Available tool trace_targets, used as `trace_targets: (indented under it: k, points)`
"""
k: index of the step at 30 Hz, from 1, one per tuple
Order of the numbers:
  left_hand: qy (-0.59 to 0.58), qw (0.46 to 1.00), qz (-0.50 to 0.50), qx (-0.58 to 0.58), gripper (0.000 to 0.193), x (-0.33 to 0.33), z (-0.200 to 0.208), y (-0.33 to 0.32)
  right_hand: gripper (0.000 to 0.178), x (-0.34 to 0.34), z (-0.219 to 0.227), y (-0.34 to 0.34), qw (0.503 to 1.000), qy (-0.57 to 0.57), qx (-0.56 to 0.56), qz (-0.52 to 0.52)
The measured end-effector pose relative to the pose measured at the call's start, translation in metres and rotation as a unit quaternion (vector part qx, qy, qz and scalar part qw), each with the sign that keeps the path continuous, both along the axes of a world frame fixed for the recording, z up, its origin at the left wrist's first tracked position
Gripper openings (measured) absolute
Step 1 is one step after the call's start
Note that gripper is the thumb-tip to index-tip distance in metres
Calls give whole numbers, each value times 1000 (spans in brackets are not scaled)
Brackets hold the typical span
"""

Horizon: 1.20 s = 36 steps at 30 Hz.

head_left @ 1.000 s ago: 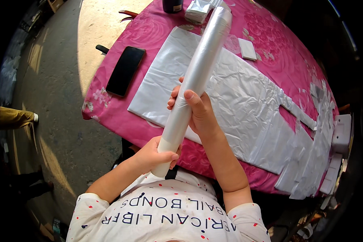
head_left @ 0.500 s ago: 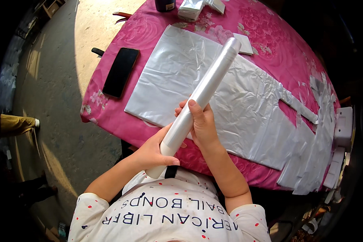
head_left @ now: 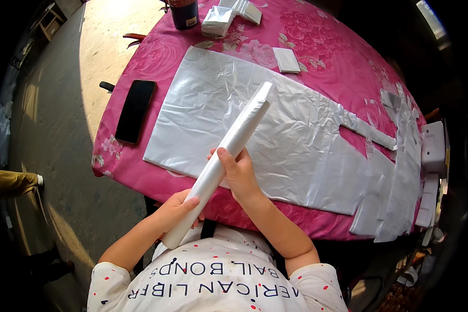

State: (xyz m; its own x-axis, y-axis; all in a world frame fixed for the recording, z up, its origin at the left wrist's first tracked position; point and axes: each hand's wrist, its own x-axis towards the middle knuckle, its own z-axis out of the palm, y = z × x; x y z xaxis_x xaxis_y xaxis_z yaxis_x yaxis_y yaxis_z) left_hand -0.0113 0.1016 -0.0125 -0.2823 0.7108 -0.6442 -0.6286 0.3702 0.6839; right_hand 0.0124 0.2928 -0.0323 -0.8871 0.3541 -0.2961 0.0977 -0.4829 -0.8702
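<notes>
A long roll of whitish translucent plastic film [head_left: 216, 164] slants across in front of me, its lower end near my waist and its upper end over the table. Around its lower part is my left hand [head_left: 179, 209], thumb lying on top. My right hand [head_left: 235, 169] grips it near the middle, with fingertips showing on the far side. Beneath and beyond the roll, a flat stack of white plastic bags [head_left: 291, 140] with cut-out handles lies on the table, wrinkled on top.
The round table wears a pink flowered cloth [head_left: 317, 36]. On it are a black phone [head_left: 135, 112], small folded white packets [head_left: 218, 21], a single packet [head_left: 286, 60] and a dark container [head_left: 184, 13]. White plastic boxes [head_left: 433, 148] stand beside the right edge. Another person's leg [head_left: 18, 183] shows at left.
Both hands have drawn the roll toward me and a little left, and its upper end has come down. My left hand has shifted along it. The view has tilted slightly.
</notes>
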Motion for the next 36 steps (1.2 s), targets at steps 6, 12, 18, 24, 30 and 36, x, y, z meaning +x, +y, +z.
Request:
trace_targets:
  k: [6, 12, 18, 24, 30, 36]
  points:
    - [-111, 994, -14, -8, 36, 7, -17, -47, 45, -24, 4, 112, 973, -41, 184, -131]
    - [-93, 995, -9, -14, 43, 13, -19, -57, 26, -33, 24, 145, 962, -135, 209, 115]
    - [-90, 996, -14, -16, 45, 14, -18, -58, 23, -43, 26, 140, 933, -174, 177, 259]
    - [-69, 997, -17, -20, 45, 15, -18, -58, 21, -43, 29, 133, 913, -156, 210, 313]
    - [-17, 999, -48, -13, 47, 13, -13, -59, 17, -37, 25, 137, 933, -131, 244, 232]
    - [-31, 995, -57, -71, 43, 12, -6, -73, 15, -28, 14, 211, 921, -119, 364, 64]
